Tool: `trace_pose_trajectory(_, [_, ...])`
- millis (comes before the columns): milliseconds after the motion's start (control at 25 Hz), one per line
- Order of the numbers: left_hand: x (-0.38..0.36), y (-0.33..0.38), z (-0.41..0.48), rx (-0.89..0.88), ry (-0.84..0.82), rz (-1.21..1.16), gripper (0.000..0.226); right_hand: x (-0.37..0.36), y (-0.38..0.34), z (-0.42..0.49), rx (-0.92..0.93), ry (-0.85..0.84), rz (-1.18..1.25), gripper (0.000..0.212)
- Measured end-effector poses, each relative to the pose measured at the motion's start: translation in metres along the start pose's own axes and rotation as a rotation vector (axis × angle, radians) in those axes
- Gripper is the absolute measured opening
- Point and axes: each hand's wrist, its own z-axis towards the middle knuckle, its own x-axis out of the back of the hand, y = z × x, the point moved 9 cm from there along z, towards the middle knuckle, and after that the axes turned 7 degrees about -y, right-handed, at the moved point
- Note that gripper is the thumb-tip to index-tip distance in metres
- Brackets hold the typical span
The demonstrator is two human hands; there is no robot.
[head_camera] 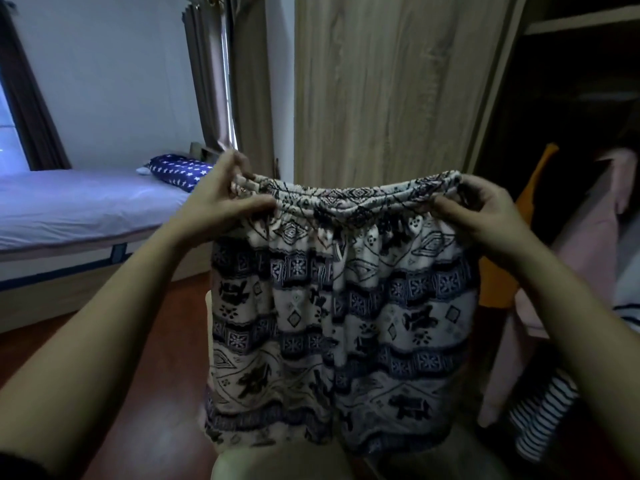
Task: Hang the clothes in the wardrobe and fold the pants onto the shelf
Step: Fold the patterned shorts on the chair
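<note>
bed: lying at the far left along the wall, under a pale sheet.
pillow: lying at the far end of the bed, dark blue with white stars.
curtain: hanging behind the pillow, just left of the wardrobe door.
left hand: pinching the left end of the waistband, thumb on the near side, fingers curling over the top edge.
pants: hanging in the air between the two hands, in front of the wardrobe door; the waistband is stretching level across the top and the patterned white-and-dark fabric is dropping straight down.
wardrobe door: standing behind the pants, light wood grain.
right hand: pinching the right end of the waistband, thumb near, fingers curling behind.
orange garment: hanging just right of the pants, inside the open wardrobe.
pink garment: hanging further right.
striped garment: hanging low, below the pink garment.
shelf: running across the wardrobe's top right; its surface is not showing.
</note>
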Motion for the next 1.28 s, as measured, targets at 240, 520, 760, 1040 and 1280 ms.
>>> trace_pose_trajectory(240, [-0.012, -0.042, -0.002, 0.219, -0.045, -0.355, 0.014, -0.005, 0.042, -0.004, -0.259, 0.025, 0.248, 0.02])
trace_pose_trajectory(520, [-0.085, -0.016, 0.011, 0.343, 0.097, -0.444, 0.021, -0.085, 0.056, -0.001, -0.505, 0.119, 0.607, 0.014])
trace_pose_trajectory(760, [-0.114, 0.021, 0.007, 0.206, 0.022, -0.434, 0.06, -0.118, 0.033, -0.006, -0.301, -0.12, 0.531, 0.044])
trace_pose_trajectory(1040, [-0.1, 0.027, -0.003, 0.105, -0.101, -0.544, 0.041, -0.058, 0.031, -0.012, -0.064, 0.152, -0.089, 0.089])
trace_pose_trajectory(1280, [-0.097, 0.031, -0.005, 0.079, -0.294, 0.45, 0.065, -0.084, 0.033, -0.003, -0.091, -0.129, -0.048, 0.048])
